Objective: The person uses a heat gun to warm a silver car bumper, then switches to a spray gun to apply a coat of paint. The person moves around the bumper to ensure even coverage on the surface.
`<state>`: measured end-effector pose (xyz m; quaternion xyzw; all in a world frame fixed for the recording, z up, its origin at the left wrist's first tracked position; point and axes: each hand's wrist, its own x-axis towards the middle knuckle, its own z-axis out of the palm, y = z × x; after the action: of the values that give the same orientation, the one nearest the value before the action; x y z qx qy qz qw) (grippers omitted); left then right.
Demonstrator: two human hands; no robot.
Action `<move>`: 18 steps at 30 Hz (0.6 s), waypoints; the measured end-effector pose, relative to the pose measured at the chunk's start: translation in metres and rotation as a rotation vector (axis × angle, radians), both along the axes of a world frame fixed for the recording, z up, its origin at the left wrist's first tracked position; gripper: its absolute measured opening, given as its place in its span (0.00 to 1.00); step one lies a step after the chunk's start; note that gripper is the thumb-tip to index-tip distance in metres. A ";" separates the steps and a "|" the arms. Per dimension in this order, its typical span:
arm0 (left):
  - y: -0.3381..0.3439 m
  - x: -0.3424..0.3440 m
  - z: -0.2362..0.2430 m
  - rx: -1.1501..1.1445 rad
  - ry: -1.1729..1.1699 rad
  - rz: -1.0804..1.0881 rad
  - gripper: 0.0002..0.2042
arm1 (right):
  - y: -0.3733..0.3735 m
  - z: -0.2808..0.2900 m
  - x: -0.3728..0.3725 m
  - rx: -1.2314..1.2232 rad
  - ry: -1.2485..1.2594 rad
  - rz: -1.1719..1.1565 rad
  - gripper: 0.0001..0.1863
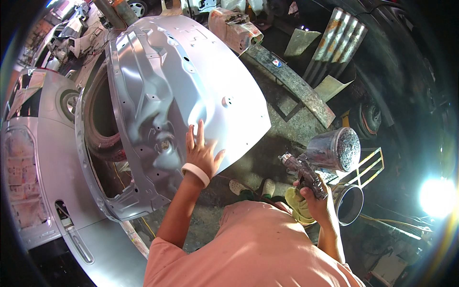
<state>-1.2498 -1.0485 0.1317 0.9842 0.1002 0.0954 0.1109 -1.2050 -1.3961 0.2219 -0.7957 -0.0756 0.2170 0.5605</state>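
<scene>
A silver car tailgate (234,76) lies with its ribbed, hole-dotted inner side up, and its window opening is at the left. My left hand (202,155), a pale band at its wrist, reaches over the near part of this panel, fingers spread. Whether the fingertips press on the metal I cannot tell. On the right, my right hand (319,206) is closed round a paint-stained spray gun (306,173). A metal paint cup (330,149) sits on the gun, its nozzle toward the panel. Against that hand hangs a yellow-green cloth (297,206); how it is held is hidden.
A bright lamp (437,197) shines at the right. An open round can (349,204) and a rusty metal frame (375,167) are beside my right hand. A silver car body (50,143) stands left, a tyre (100,136) under the window opening. Corrugated sheet (337,45) leans at the back.
</scene>
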 end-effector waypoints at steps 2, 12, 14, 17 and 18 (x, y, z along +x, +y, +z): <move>-0.010 -0.012 0.004 -0.052 -0.007 0.009 0.16 | -0.003 -0.001 0.000 0.014 0.015 -0.012 0.20; -0.116 -0.076 -0.001 -0.847 0.131 -0.310 0.08 | -0.024 -0.003 0.003 0.050 0.012 -0.023 0.16; -0.139 -0.079 -0.008 -0.976 0.355 -0.402 0.07 | -0.028 -0.004 0.005 0.076 0.005 -0.021 0.16; -0.170 -0.074 -0.039 -1.061 0.422 -0.469 0.08 | -0.032 -0.002 0.013 0.146 -0.028 -0.011 0.15; -0.180 -0.067 -0.047 -1.098 0.457 -0.511 0.08 | -0.033 -0.002 0.018 0.144 -0.014 -0.016 0.15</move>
<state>-1.3164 -1.2288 0.0842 0.7725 -0.0818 -0.2111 0.5933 -1.1868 -1.4289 0.2201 -0.7555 -0.0884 0.2009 0.6173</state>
